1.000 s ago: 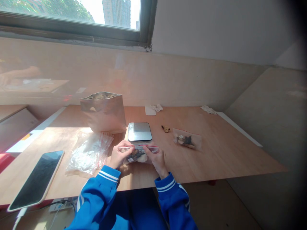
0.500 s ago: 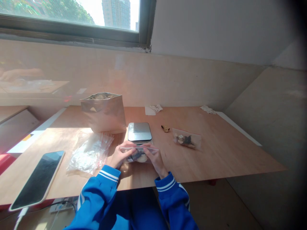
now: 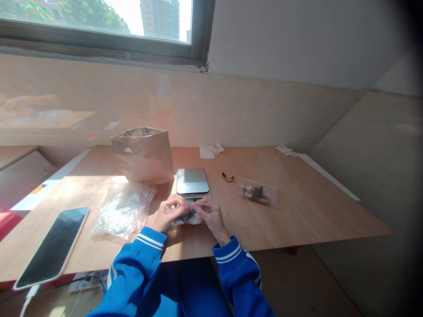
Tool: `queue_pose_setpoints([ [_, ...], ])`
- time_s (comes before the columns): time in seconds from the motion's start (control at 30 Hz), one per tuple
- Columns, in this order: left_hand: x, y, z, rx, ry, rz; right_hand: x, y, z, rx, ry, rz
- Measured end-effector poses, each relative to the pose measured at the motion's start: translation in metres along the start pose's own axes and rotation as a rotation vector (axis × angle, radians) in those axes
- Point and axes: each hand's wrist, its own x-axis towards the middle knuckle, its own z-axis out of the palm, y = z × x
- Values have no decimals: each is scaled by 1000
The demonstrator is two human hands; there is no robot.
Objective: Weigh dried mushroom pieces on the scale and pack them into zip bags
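Note:
My left hand point(image 3: 172, 212) and my right hand point(image 3: 210, 215) both pinch the top edge of a small clear zip bag point(image 3: 191, 213) holding dark and pale pieces. The bag sits upright at the near edge of the wooden table point(image 3: 297, 207), just in front of a small digital scale point(image 3: 192, 181). Fingers of both hands are closed on the bag's seal strip. Blue sleeves with white stripes cover both wrists.
A large open silver pouch point(image 3: 142, 155) stands behind the scale. A pile of clear zip bags point(image 3: 124, 210) lies to the left, a phone point(image 3: 52, 246) at far left. To the right lie a filled zip bag point(image 3: 257, 192), a small brown piece point(image 3: 228, 177) and paper scraps point(image 3: 211, 150).
My hands have drawn closer together along the bag's top edge and lifted it slightly. Nothing else on the table has moved.

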Motion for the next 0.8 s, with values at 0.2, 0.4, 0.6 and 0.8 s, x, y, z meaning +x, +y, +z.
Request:
queue_pose_setpoints([
  [0.2,0,2,0,45,21,19,-2,-8,2,53,-2,25],
  [0.4,0,3,0,51,10,21,-2,-8,3,62,8,30],
  [0.6,-1,4,0,56,15,18,-1,-3,3,28,-17,-9],
  [0.8,-2,4,0,144,21,53,-1,-2,4,71,-47,-26],
])
